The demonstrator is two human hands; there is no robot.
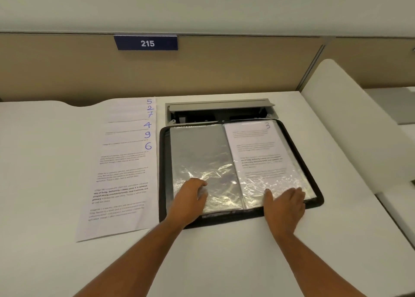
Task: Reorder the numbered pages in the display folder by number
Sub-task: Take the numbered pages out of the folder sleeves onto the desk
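White desk point(224, 251). On it, black-edged display folder point(314, 180), open. Left of the folder, white pages point(125, 173) fanned, with black print and blue handwritten numbers 5, 2, 7, 4, 9, 6. Inside the folder, silvery-grey glossy sleeve point(197, 153) on its left half; on its right half, white page point(258, 148) with black print and blue 3. Beyond the folder, grey cable hatch point(220, 104) with black interior, beige partition point(67, 72), navy sign point(146, 42) with white 215.

loose pages point(125, 162) left of open folder point(238, 216)
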